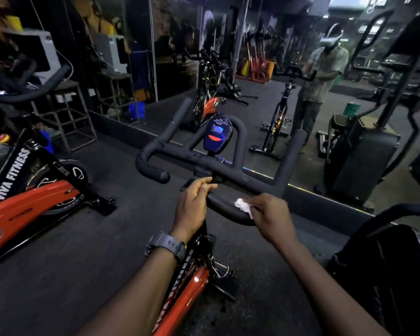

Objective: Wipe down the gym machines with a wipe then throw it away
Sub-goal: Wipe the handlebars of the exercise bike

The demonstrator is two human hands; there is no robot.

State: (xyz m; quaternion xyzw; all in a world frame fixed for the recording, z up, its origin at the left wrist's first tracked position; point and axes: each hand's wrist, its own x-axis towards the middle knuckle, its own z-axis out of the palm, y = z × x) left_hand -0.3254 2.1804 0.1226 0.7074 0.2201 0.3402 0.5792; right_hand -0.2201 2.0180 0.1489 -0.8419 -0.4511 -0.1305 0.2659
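Our right hand (269,214) pinches a soft, light, crumpled wipe (243,206) against the near handlebar (224,209); our left hand (194,207) grasps the bike's stem (204,177).

Most of the wipe (243,206) sat buried under the right hand (272,217), only a crumpled corner showing. The left hand (194,204) covered the handlebar (228,166) stem. The red bike frame (180,304) ran off the bottom edge, and the mirror (264,57) reflections were too dim and blurred to read.
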